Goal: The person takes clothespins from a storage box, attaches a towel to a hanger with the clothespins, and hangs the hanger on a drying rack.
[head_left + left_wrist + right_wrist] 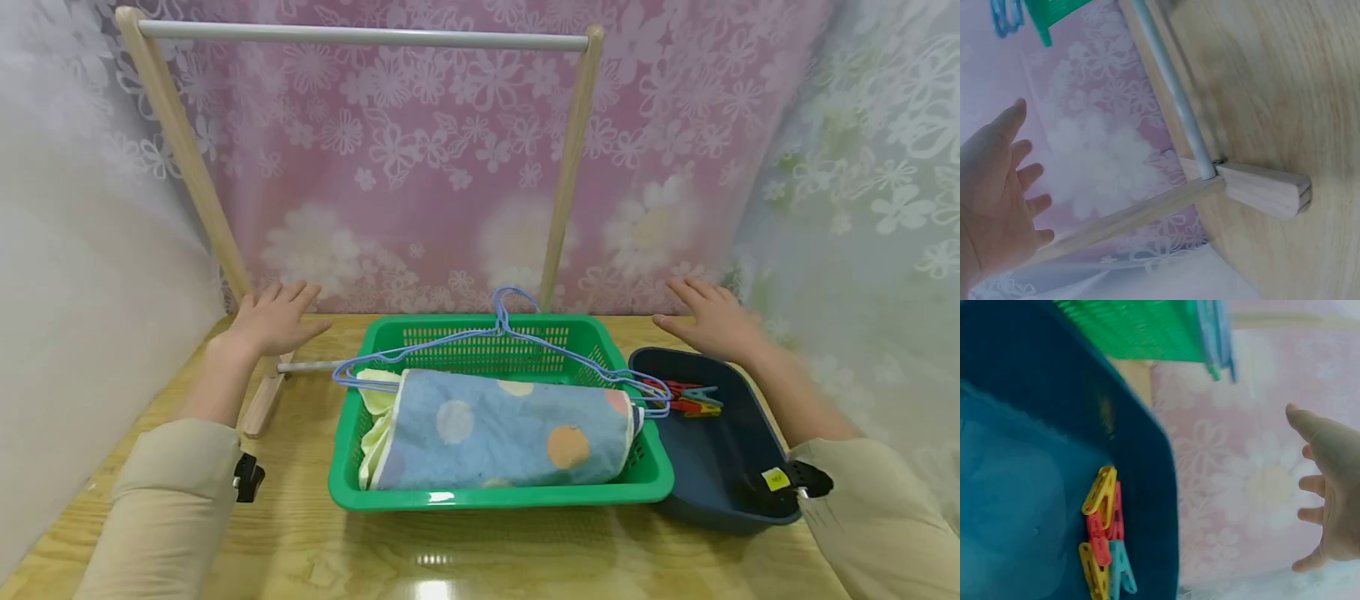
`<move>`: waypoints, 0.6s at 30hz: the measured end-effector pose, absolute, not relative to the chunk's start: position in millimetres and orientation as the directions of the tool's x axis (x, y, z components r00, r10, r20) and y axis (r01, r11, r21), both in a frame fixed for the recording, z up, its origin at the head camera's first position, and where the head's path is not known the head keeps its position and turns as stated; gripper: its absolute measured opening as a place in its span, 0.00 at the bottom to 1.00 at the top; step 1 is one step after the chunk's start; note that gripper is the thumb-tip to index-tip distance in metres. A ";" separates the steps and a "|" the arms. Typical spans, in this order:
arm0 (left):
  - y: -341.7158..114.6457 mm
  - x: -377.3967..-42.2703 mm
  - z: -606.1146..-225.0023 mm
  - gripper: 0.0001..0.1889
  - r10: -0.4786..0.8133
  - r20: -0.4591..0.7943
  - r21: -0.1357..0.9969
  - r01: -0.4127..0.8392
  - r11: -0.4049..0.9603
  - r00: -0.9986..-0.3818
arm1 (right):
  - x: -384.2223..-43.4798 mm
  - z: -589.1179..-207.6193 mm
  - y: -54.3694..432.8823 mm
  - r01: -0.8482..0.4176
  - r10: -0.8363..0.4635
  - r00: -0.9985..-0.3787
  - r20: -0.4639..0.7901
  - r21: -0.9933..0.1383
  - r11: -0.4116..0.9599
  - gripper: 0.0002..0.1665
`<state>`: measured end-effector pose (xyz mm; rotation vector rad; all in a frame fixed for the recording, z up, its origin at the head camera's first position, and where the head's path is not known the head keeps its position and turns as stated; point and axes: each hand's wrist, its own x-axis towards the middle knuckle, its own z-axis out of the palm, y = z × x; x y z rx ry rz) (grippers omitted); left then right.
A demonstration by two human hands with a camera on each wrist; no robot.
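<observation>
My left hand point(272, 323) is held up with fingers spread, touching nothing, beside the left post of a wooden rack. On the other side my right hand point(711, 321) hovers with spread fingers above the far end of a dark blue bin point(720, 458). Between them stands a green basket point(498, 498). Inside it lies a blue towel point(495, 433) with coloured dots, next to a pale yellow-green cloth point(372, 433). Several lilac hangers point(457, 335) rest across the basket, partly hidden by the towel. Red, yellow and teal clothespins point(1104, 531) lie in the bin.
Behind the basket rises the rack, with a wooden post point(573, 167) on the right and a metal bar point(360, 35) across the top. Its wooden foot point(1266, 187) stands on the table point(300, 542). A flowered curtain point(420, 183) hangs at the back.
</observation>
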<state>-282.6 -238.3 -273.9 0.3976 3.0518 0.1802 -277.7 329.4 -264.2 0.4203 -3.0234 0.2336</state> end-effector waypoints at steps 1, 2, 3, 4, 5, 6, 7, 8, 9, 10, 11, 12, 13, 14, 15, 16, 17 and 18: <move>-239.8 -281.9 -270.8 0.40 0.258 -0.049 0.131 0.250 0.959 -0.965 | -274.6 -261.8 328.6 -0.295 -0.281 -0.953 0.113 -0.148 0.944 0.45; -240.5 -281.0 -267.4 0.40 0.257 -0.054 0.137 0.248 0.959 -0.965 | -270.9 -259.8 328.0 -0.310 -0.294 -0.949 0.117 -0.153 0.939 0.44; -240.9 -279.9 -263.6 0.40 0.257 -0.061 0.140 0.247 0.959 -0.964 | -267.0 -258.1 327.1 -0.331 -0.315 -0.941 0.121 -0.152 0.931 0.43; -239.7 -279.6 -258.9 0.40 0.260 -0.062 0.140 0.250 0.958 -0.964 | -261.8 -255.6 326.7 -0.346 -0.328 -0.936 0.128 -0.154 0.926 0.42; -238.3 -279.1 -254.2 0.40 0.264 -0.061 0.140 0.254 0.957 -0.963 | -256.7 -253.5 326.4 -0.357 -0.339 -0.931 0.131 -0.149 0.922 0.41; -236.7 -278.6 -249.4 0.40 0.269 -0.058 0.141 0.258 0.956 -0.962 | -251.2 -251.7 325.8 -0.367 -0.350 -0.927 0.134 -0.141 0.919 0.41; -234.3 -277.6 -244.5 0.39 0.272 -0.052 0.143 0.263 0.954 -0.961 | -245.9 -250.5 325.0 -0.375 -0.359 -0.924 0.135 -0.130 0.918 0.40; -232.0 -276.5 -240.0 0.38 0.280 -0.044 0.141 0.272 0.952 -0.959 | -240.9 -249.9 323.8 -0.385 -0.368 -0.919 0.141 -0.116 0.916 0.39; -229.8 -275.6 -235.4 0.38 0.286 -0.040 0.143 0.278 0.950 -0.957 | -236.3 -249.6 322.3 -0.399 -0.382 -0.912 0.152 -0.105 0.911 0.38; -227.3 -274.4 -231.3 0.37 0.291 -0.037 0.145 0.284 0.948 -0.956 | -232.1 -249.7 320.7 -0.423 -0.404 -0.899 0.167 -0.095 0.901 0.36; -224.4 -273.2 -227.2 0.37 0.297 -0.041 0.149 0.288 0.946 -0.954 | -228.1 -250.3 319.3 -0.450 -0.430 -0.884 0.184 -0.079 0.890 0.33; -221.1 -271.5 -223.4 0.37 0.302 -0.048 0.155 0.292 0.944 -0.952 | -224.1 -251.1 317.8 -0.479 -0.458 -0.866 0.200 -0.067 0.875 0.31; -217.4 -269.7 -219.9 0.37 0.309 -0.056 0.157 0.297 0.942 -0.949 | -220.3 -252.6 316.5 -0.509 -0.487 -0.845 0.221 -0.053 0.859 0.28; -213.6 -268.1 -217.1 0.37 0.317 -0.066 0.152 0.305 0.940 -0.946 | -216.6 -254.3 315.3 -0.539 -0.515 -0.822 0.244 -0.038 0.842 0.25; -209.6 -266.5 -214.6 0.36 0.325 -0.077 0.151 0.311 0.938 -0.943 | -212.8 -255.8 314.2 -0.566 -0.541 -0.799 0.262 -0.024 0.824 0.23; -205.1 -264.9 -212.4 0.36 0.332 -0.087 0.151 0.317 0.936 -0.939 | -208.8 -257.3 313.2 -0.586 -0.560 -0.781 0.277 -0.016 0.810 0.22; -200.6 -263.4 -210.5 0.36 0.341 -0.093 0.154 0.325 0.933 -0.935 | -204.7 -258.7 312.4 -0.600 -0.572 -0.769 0.285 -0.012 0.800 0.21; -196.2 -262.0 -208.6 0.35 0.351 -0.097 0.156 0.334 0.930 -0.931 | -200.8 -260.3 311.6 -0.610 -0.582 -0.760 0.289 -0.012 0.792 0.21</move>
